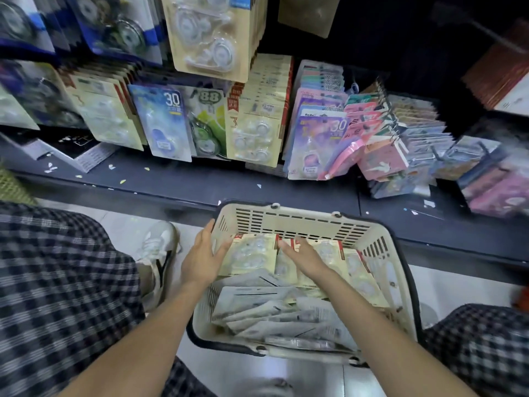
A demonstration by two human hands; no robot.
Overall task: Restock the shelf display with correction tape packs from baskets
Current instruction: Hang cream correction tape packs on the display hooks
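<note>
both hands are reaching into the cream basket (289, 219), which is sitting on the floor at 6 o'clock of the view, just in front of the dark shelf ledge (177, 181). the left hand (204, 255) is lying at the basket's 9 o'clock rim, fingers straight and together, fingertips touching the edge of a beige correction tape pack (250, 255); nothing is gripped. the right hand (305, 259) is lying flat, palm down, fingers extended toward 11 o'clock, resting on the beige packs in the far half of the basket; it is closing on nothing either. more packs (272, 313) are lying face down, grey backs up, in the near half toward 6 o'clock.

judgement: the step in hand is the pickup, gathering or squaring a bundle of packs before lifting. no pack is off the pile yet.

matching stock is hanging at 12 o'clock of the basket: a beige row of hung packs (253, 138) marked with a red banner, between the green "88" pack (207, 118) at its 9 o'clock and the purple "30" pack (316, 144) at its 3 o'clock.

next move, as a guess: the fingers need to curl under the pack edges, pinch a small stack with hang holes aligned, then lift toward 12 o'clock and thread the holes onto the peg. the peg itself is hidden behind the stock.
</note>
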